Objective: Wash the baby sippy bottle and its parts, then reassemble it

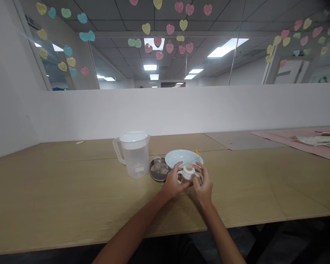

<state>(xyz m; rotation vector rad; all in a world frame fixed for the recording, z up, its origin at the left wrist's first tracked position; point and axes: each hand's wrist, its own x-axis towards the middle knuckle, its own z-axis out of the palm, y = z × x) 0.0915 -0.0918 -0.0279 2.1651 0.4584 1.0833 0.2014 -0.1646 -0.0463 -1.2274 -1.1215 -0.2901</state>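
A baby bottle point(188, 171) with a white collar, a nipple on top and white side handles is held upright between both my hands, over the front of the table. My left hand point(173, 182) wraps the bottle's left side. From the right, my right hand point(204, 185) grips it, with the thumb near the collar. The bottle's lower body is mostly hidden by my fingers. Just behind is a white bowl point(178, 154). To the left, a round metal tray point(156, 177) carries a clear dome-shaped cap point(158, 164).
A lidded clear plastic pitcher point(136, 157) holding clear liquid stands left of the tray. Something small and yellow point(195, 151) shows behind the bowl. A pink cloth point(280, 138) lies at the far right. The table's front edge point(99, 240) runs below my forearms.
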